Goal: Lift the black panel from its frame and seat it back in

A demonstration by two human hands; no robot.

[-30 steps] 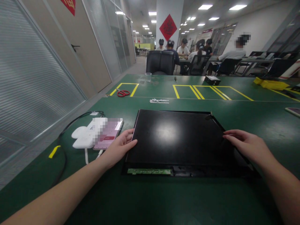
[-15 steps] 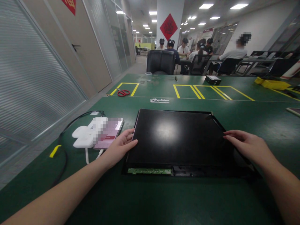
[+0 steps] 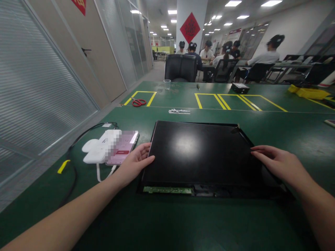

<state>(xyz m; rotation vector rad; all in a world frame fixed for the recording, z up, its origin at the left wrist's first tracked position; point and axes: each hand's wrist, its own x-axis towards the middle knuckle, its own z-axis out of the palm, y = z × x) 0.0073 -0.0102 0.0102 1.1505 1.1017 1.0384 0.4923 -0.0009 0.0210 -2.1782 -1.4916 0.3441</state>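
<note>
A black flat display panel (image 3: 201, 157) lies face up on the green table, over a slightly larger black frame (image 3: 247, 137). A strip of green circuit board (image 3: 167, 190) shows along the near left edge. My left hand (image 3: 140, 157) grips the panel's left edge, thumb on top and the fingers beside and partly under it. At the right edge, my right hand (image 3: 277, 160) pinches the panel's side between thumb and fingers. The right fingertips touch the rim; how far they reach beneath is hidden.
Left of the panel lie a phone (image 3: 123, 148), a white charger (image 3: 102, 146) with cables and a black cable (image 3: 74, 174). Beyond are red-handled scissors (image 3: 138, 102), white scraps (image 3: 179, 111), a clear cup (image 3: 167, 84), a black box (image 3: 240, 88) and yellow tape outlines. People sit farther back.
The view shifts very slightly. Both hands keep their hold on the panel's two sides, and the panel stays in place.
</note>
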